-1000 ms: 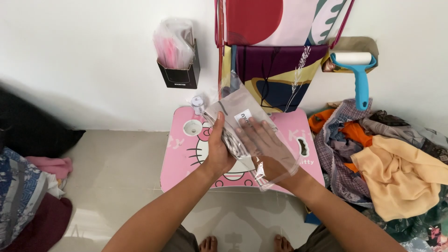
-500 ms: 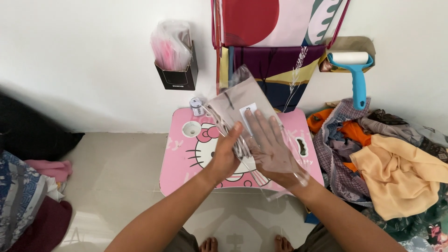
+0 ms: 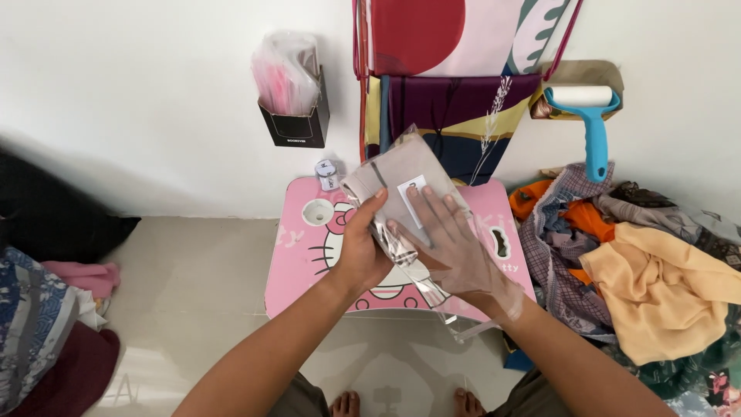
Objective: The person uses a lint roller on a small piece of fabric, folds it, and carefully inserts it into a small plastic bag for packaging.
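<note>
Holding clear plastic bag [image 3: 432, 259] with beige cloth [image 3: 397, 174], white label [image 3: 411, 191].

pink cartoon table [image 3: 309, 255] | on floor [image 3: 193, 286] | tape roll [image 3: 328, 174] on its far edge

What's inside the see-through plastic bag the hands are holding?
The clear plastic bag holds a folded beige cloth with a small white tag, and the right hand is pushed in too. The left hand grips outside. The cloth's underside is hidden.
</note>
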